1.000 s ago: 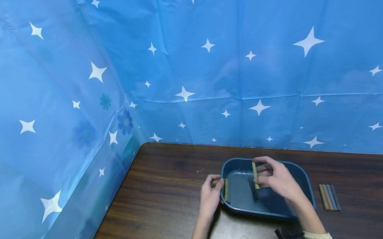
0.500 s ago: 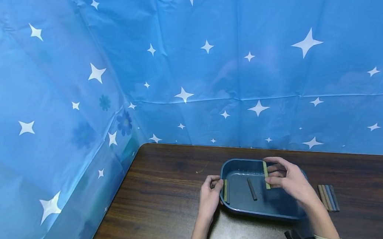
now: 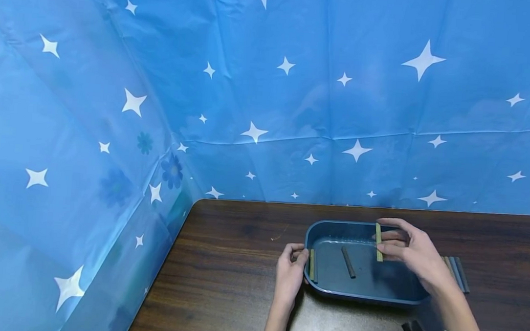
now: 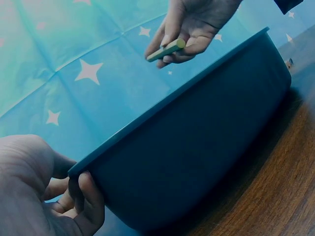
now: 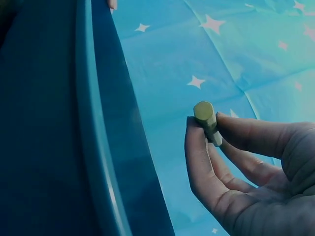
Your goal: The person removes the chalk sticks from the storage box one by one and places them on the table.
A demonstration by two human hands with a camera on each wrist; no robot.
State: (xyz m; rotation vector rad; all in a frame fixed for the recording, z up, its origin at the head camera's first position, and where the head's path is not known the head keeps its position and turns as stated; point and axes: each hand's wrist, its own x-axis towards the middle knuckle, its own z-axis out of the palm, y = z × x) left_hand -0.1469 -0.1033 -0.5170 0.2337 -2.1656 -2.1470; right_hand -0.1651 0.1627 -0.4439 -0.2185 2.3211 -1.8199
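Pinching a yellow-green stick [image 3: 379, 242] between right fingers [image 5: 199, 162], above a tray [image 3: 362, 297], left fingers [image 4: 91, 201] gripping its rim [image 4: 147, 116]

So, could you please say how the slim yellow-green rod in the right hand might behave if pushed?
The slim yellow-green rod is probably stiff, since it looks straight in the right hand. It seems light, given the fingertip pinch. Its roundish end suggests it could roll.
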